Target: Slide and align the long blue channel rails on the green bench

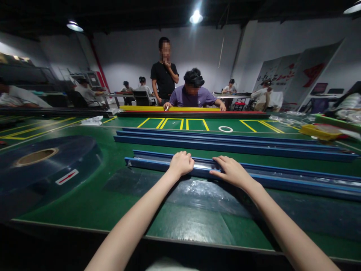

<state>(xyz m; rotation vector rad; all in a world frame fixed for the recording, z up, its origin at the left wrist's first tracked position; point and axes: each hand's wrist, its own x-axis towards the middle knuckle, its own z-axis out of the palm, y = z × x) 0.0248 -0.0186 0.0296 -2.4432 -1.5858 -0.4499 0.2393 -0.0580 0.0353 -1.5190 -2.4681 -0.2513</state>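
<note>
A long blue profile bar (282,180) lies across the green table (84,195) in front of me, with clear plastic film (203,192) under and around it. My left hand (181,163) rests on the bar with its fingers curled over the top edge. My right hand (231,171) lies on the bar a little to the right, fingers stretched out and pressed flat on the film-covered surface. More blue bars (225,145) lie parallel just beyond.
A big roll of dark film (42,165) lies at the left. Yellow and red bars (169,109) sit at the far edge, where a seated person in purple (193,96) works and another stands behind. A white ring (225,129) and yellow tray (320,131) lie far right.
</note>
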